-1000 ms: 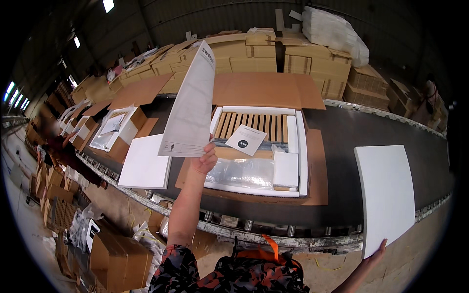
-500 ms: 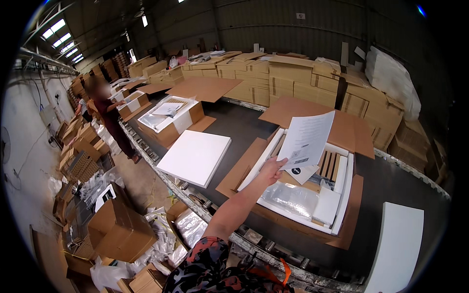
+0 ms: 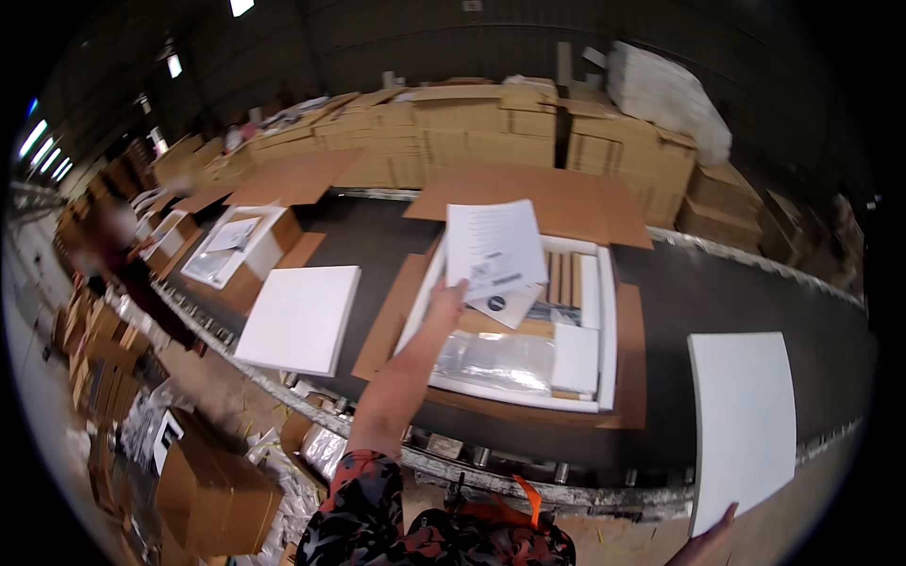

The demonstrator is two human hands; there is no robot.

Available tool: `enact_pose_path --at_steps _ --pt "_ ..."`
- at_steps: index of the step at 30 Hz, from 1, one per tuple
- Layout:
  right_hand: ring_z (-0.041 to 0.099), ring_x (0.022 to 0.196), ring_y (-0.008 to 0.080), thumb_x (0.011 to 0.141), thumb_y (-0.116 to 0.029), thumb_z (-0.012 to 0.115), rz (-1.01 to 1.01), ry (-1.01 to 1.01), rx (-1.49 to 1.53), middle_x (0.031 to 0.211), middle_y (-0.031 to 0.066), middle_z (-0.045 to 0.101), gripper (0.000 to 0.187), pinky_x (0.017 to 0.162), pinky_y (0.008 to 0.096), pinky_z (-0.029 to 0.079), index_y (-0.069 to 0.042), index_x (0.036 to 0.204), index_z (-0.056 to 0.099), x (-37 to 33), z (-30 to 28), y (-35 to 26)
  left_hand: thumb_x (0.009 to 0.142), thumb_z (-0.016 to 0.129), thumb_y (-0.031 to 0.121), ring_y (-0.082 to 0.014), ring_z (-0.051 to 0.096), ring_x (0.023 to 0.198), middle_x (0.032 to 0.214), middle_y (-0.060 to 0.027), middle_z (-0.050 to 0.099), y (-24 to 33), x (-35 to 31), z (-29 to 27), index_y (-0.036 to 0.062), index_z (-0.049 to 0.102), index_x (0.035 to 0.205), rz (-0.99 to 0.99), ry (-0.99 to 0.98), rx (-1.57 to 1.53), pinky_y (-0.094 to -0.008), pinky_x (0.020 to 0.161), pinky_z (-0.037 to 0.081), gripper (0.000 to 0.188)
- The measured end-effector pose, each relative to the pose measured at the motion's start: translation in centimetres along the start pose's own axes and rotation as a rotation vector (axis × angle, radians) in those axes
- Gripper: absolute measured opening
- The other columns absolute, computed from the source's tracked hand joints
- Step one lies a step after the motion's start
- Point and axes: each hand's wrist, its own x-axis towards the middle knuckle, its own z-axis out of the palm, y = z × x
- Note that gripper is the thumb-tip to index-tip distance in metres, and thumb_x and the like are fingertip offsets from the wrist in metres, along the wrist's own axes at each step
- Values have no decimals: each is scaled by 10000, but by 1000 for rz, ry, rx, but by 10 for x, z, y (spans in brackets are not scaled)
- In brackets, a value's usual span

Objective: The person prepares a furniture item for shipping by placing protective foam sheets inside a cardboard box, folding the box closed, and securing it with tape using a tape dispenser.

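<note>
The dark conveyor (image 3: 684, 288) carries everything, and anything set close to its near edge could slip off toward the floor if the belt jolts. Midway along it sits the open carton (image 3: 585, 203), flaps spread; the side flaps could snag whatever is drawn low across them. Past the carton's right side, the long white panel (image 3: 744, 420) reaches out over the conveyor's near edge, gripped only at its bottom by the fingers of the right hand (image 3: 713, 538); held by one end, it could tip or dent a corner. The square white slab (image 3: 297, 321) lies left of the carton, close to the near edge, where a brush of the left forearm could push it over. Inside the carton, the foam liner (image 3: 607, 330) frames wooden slats (image 3: 563, 280), a clear plastic-wrapped packet (image 3: 495, 360) and a small white box (image 3: 576, 358), which a careless press could shift. Above them, the fingers of the left hand (image 3: 448, 294) pinch the printed sheet (image 3: 495, 245) at its lower left corner; so light a hold could let it bend, crease or drop askew. It overlaps the square leaflet (image 3: 514, 307); whether they touch, I cannot tell.
</note>
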Motion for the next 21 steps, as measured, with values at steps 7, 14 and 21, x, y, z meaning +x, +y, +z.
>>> enact_pose_path --at_steps 7,14,21 --pt "545 1107 281 927 -347 528 35 194 35 1254 161 541 551 963 389 430 44 1302 426 1 13 3 831 694 174 -107 440 407 826 -69 626 -14 30 -35 44 582 1095 207 28 439 -263 336 297 315" --pt "589 992 269 902 -286 589 -72 233 -18 1167 174 573 487 851 372 494 34 1245 458 10 4 15 734 755 298 -315 592 1055 1076 -199 642 -37 7 -39 -8 606 1125 452 166 1251 -369 928 443 518" --pt "597 965 245 886 -176 601 -89 65 -99 1138 162 591 440 848 341 484 31 1253 473 5 117 28 827 686 275 -240 567 952 1074 -169 563 -9 -24 -46 9 516 1221 623 143 641 -342 821 469 505"
